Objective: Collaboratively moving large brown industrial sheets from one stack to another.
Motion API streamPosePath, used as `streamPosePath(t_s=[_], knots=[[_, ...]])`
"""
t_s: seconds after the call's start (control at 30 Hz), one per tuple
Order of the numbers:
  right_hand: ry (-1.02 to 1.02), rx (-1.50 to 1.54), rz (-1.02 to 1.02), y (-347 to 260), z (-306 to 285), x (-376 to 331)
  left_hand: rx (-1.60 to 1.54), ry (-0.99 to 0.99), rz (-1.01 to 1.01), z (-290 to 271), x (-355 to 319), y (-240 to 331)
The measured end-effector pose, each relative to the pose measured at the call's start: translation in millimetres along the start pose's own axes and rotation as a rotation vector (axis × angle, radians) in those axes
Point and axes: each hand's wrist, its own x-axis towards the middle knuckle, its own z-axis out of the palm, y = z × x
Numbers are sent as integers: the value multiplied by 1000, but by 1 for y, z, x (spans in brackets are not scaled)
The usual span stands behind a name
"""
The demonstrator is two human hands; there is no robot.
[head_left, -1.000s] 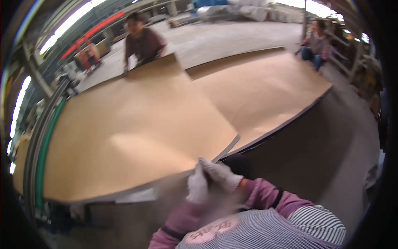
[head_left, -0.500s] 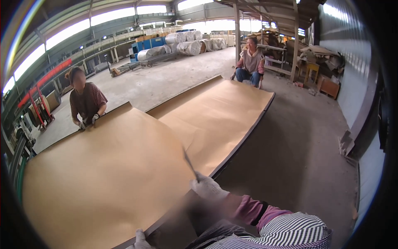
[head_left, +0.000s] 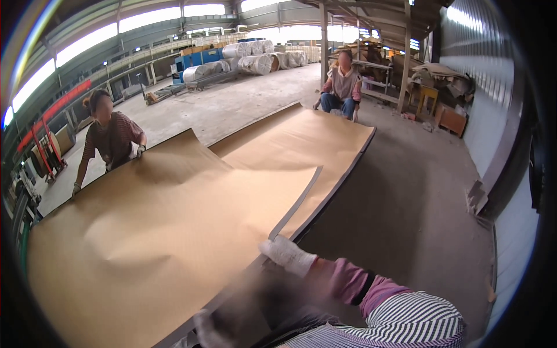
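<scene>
A broad, tan, flexible, grey-edged sheet has its near-right corner clasped by the white-gloved right hand; the blurred, gloved left hand is at its near edge, grip unclear.

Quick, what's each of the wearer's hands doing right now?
Left hand: at the near edge of the upper tan sheet; too blurred to tell if closed.
Right hand: closed, holding that sheet's corner.

The near sheet and the far sheet look like matt paper, smooth between soft creases. The right hand is gloved in matt, rough-looking cloth, and the sleeve is cloth too. The right wall resembles glossy ribbed metal, the floor dull concrete, the far rolls shiny plastic film.
</scene>
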Motion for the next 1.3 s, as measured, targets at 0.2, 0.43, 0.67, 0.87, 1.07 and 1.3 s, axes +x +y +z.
streamPosePath(t_s=[0.2, 0.43, 0.67, 0.87, 1.07, 1.3], knots=[[101, 408, -21, -17, -67, 6, 16, 285, 279, -32, -22, 61], [10, 738, 297, -94, -23, -11, 46, 220, 165, -2, 3, 35], [208, -879, -564, -17, -106, 65, 55, 451, 499, 20, -26, 86], [144, 299, 270, -113, -169, 66, 189, 647, 618, -61, -52, 193], [179, 299, 308, -153, -222, 88, 249, 582, 579, -74, -40, 216], [348, 479, 308, -176, -290, 103, 320, 623, 598, -105, -67, 224]])
